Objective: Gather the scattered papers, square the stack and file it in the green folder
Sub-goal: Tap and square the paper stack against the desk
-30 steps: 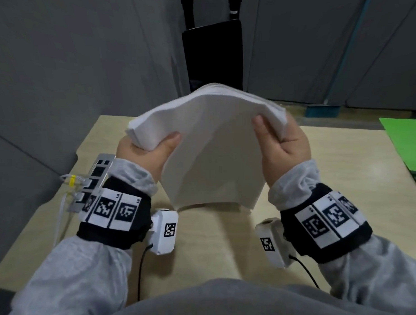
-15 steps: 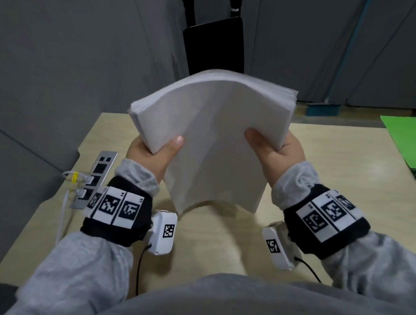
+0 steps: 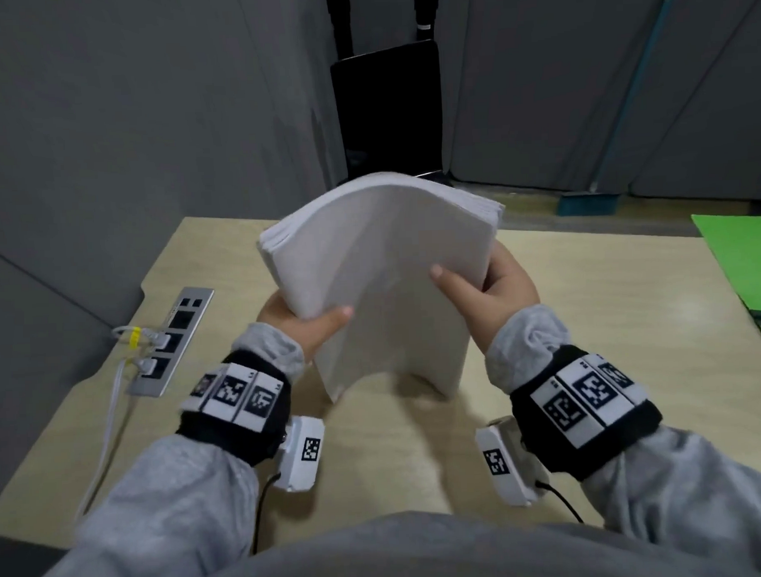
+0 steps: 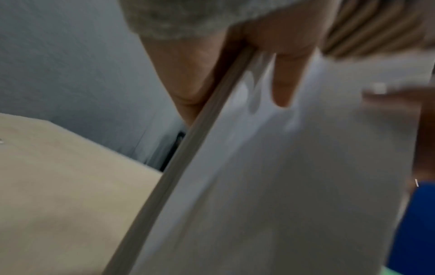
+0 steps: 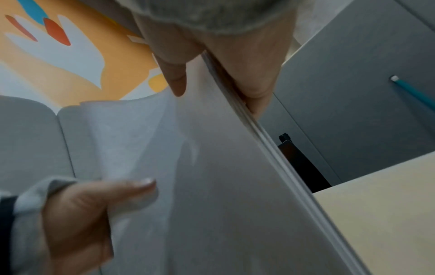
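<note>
A thick stack of white paper stands on end over the beige table, bowed into an arch, its lower edge at or just above the tabletop. My left hand grips the stack's left edge, thumb on the near face, fingers behind. My right hand grips the right edge the same way. In the left wrist view the paper stack fills the frame, pinched under my left hand. The right wrist view has the paper stack held by my right hand.
A metal socket strip with white cables plugged in is set into the table's left side. A green sheet lies at the right edge. A black chair back stands beyond the far edge, against grey partitions.
Both hands have brought the stack lower and closer, with its top tipping away. The sheets look more evenly squared than a second ago.
</note>
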A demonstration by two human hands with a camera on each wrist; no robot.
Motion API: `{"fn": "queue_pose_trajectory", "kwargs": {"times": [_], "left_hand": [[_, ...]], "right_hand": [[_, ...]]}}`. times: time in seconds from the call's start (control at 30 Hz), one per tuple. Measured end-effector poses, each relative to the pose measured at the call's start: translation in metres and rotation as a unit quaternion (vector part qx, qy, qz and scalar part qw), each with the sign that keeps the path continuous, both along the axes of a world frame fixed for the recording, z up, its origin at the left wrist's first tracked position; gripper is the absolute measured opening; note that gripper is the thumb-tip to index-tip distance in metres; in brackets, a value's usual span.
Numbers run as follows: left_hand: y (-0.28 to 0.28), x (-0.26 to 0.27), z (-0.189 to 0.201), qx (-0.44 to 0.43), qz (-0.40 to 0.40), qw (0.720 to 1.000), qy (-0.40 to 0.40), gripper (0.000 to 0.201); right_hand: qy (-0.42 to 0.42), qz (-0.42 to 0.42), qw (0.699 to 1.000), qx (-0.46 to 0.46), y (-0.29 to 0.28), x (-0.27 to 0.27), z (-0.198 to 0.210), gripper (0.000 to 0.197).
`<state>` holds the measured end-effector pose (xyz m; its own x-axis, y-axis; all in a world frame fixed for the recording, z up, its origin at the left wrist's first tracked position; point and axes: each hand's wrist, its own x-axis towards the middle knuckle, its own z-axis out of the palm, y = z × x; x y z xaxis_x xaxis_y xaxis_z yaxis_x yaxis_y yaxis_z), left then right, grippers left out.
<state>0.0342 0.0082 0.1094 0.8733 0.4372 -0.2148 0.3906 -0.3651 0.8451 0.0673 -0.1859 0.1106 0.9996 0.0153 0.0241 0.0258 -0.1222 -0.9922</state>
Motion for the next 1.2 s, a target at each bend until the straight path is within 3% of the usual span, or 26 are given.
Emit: {"fn": "queue_pose_trajectory", "kwargs": {"times": [0.1, 0.13, 0.23, 0.33, 0.4, 0.43, 0.47, 0.5, 0.53, 0.57, 0.6, 0.63, 0.67, 0.73, 0.8, 0.93, 1.03, 1.1, 1.2], "left_hand": [[-0.008, -0.001, -0.013, 0.024, 0.016, 0.993, 0.117, 0.036], [-0.009, -0.001, -0.014, 0.019, 0.028, 0.993, 0.117, 0.035], [0.001, 0.007, -0.012, 0.057, 0.036, 0.997, 0.033, 0.026], [0.014, 0.014, -0.011, 0.207, -0.019, 0.978, 0.005, 0.019], [0.024, 0.027, -0.011, 0.240, -0.121, 0.954, -0.134, 0.016], [0.030, 0.027, -0.009, 0.195, -0.258, 0.925, -0.199, 0.024], [0.030, 0.021, -0.011, 0.118, -0.476, 0.847, -0.204, 0.015], [0.037, 0.022, -0.015, 0.016, -0.644, 0.748, -0.159, 0.024], [0.039, 0.030, -0.007, 0.008, -0.727, 0.681, -0.087, 0.043], [0.027, 0.026, 0.007, 0.082, -0.672, 0.736, 0.015, 0.044], [0.012, 0.029, 0.014, 0.181, -0.589, 0.786, 0.045, 0.029], [0.010, 0.028, 0.014, 0.335, -0.484, 0.808, 0.036, 0.021], [0.011, 0.028, 0.009, 0.433, -0.374, 0.820, 0.020, 0.026], [0.017, 0.019, -0.001, 0.392, -0.281, 0.875, -0.040, 0.025], [0.034, 0.017, -0.009, 0.364, -0.206, 0.903, -0.104, 0.024], [0.063, 0.012, -0.033, 0.319, -0.004, 0.939, -0.132, 0.078], [0.081, 0.004, -0.042, 0.171, 0.119, 0.968, -0.137, 0.109], [0.095, 0.005, -0.051, 0.030, 0.125, 0.988, -0.091, 0.104], [0.105, 0.006, -0.059, 0.024, 0.053, 0.998, 0.034, 0.086]], "right_hand": [[-0.007, -0.013, 1.000, -0.001, -0.004, 0.003, 0.000, 0.034], [-0.011, -0.022, 1.000, 0.000, -0.007, 0.005, 0.001, 0.038], [-0.031, -0.048, 0.998, 0.009, -0.014, 0.012, 0.002, 0.048], [-0.034, -0.115, 0.990, -0.068, -0.023, 0.022, -0.002, 0.066], [-0.026, -0.127, 0.977, -0.171, -0.027, 0.024, -0.004, 0.082], [-0.046, -0.117, 0.969, -0.215, -0.026, 0.023, -0.004, 0.083], [-0.082, -0.098, 0.960, -0.249, -0.023, 0.021, -0.003, 0.080], [-0.127, -0.072, 0.950, -0.275, -0.019, 0.019, -0.004, 0.072], [-0.162, -0.037, 0.942, -0.292, -0.015, 0.017, -0.005, 0.066], [-0.169, 0.000, 0.942, -0.290, -0.013, 0.016, -0.007, 0.060], [-0.145, 0.036, 0.951, -0.272, -0.012, 0.015, -0.008, 0.054], [-0.112, 0.067, 0.959, -0.251, -0.013, 0.015, -0.011, 0.049], [-0.088, 0.088, 0.962, -0.241, -0.015, 0.016, -0.015, 0.044], [-0.044, 0.106, 0.968, -0.224, -0.018, 0.015, -0.021, 0.030], [-0.002, 0.093, 0.980, -0.177, -0.021, 0.013, -0.026, 0.024], [0.067, 0.054, 0.992, -0.097, -0.029, 0.013, -0.033, 0.012], [0.108, 0.029, 0.992, -0.052, -0.037, 0.019, -0.034, 0.014], [0.118, 0.023, 0.992, -0.028, -0.040, 0.021, -0.036, 0.014], [0.129, 0.018, 0.991, -0.010, -0.042, 0.024, -0.042, 0.017]]}}
